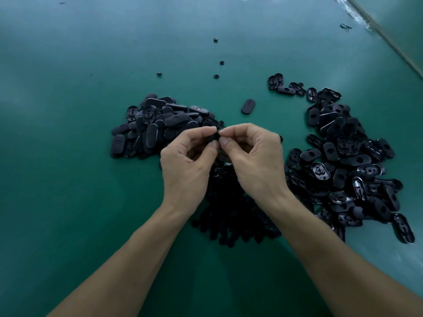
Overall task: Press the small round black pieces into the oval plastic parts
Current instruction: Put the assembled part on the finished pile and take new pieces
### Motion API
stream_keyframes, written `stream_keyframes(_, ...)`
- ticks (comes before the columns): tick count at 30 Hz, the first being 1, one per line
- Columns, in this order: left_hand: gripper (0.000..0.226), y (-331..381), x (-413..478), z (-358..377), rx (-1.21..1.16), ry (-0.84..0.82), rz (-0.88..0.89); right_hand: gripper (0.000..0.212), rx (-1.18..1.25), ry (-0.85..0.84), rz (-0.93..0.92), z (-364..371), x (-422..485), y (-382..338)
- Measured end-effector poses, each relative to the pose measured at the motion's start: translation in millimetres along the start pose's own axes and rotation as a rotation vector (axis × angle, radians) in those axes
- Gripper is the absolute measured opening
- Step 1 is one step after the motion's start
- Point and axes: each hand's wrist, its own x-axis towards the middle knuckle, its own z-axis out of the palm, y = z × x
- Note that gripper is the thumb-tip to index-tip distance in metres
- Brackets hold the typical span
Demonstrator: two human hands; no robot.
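Many small round black pieces [233, 216] lie heaped nearest us on the green table [68, 156]. Above that heap we see the left hand [185, 163] and right hand [258, 161] meeting fingertip to fingertip, both curled and pinching one mostly hidden black part [216, 134] between them. Beyond, we find the left pile of oval parts [160, 124], the right pile [348, 161], a lone oval [248, 106] between them, and stray round pieces [216, 76] farther off.
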Motion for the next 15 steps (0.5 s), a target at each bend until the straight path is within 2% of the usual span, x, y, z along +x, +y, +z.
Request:
stream_keyframes(8,0.016,-0.9,1.0,-2.0,-0.005,0.021,-0.013,0.016,-0.036,-0.005,-0.068,0.8,-5.6,-7.5)
stream_keyframes(15,0.019,-0.3,2.7,-2.2,-0.085,0.006,-0.025,0.019,-0.049,-0.034,-0.088,-3.9,-6.8,-11.7)
